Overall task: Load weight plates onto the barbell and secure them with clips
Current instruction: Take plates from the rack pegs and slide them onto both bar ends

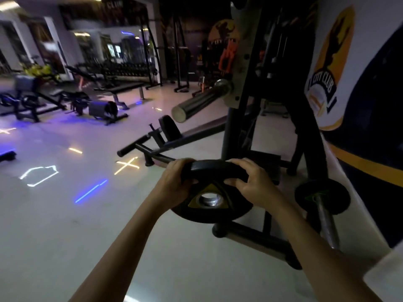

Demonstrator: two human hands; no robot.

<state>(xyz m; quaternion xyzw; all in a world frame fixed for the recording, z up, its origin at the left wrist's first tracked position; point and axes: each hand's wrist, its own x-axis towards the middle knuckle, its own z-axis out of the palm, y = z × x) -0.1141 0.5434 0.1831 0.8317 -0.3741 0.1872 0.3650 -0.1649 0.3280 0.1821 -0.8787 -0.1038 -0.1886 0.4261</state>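
Between the two hands, low in the middle of the view, a black weight plate (209, 211) is held in the air, its face turned up towards the camera and its far rim raised. A yellow triangle surrounds its steel-ringed centre hole. The left grip (174, 184) holds the plate's left rim, with fingers curled over the far edge and the thumb tucked into a cut-out. The right grip (250, 184) holds the right rim in the same way, so both are closed round the plate.

Above and beyond it, well apart, the bare steel sleeve of the barbell (200, 103) juts out towards the camera from a black rack (257, 83). No plate sits on the sleeve's visible length.

At lower right a smaller black plate (322, 196) sits on a steel bar (326, 223), close to the rack's foot (250, 236). Behind it rises a white wall (359, 51) carrying a yellow and dark blue logo with the words "CITY CLUB".

On the glossy pale floor (87, 214) lie reflections of white and blue lights, and a low black frame (152, 144) rests near the rack. Farther left, blurred, stand padded benches (122, 86) and other machines.
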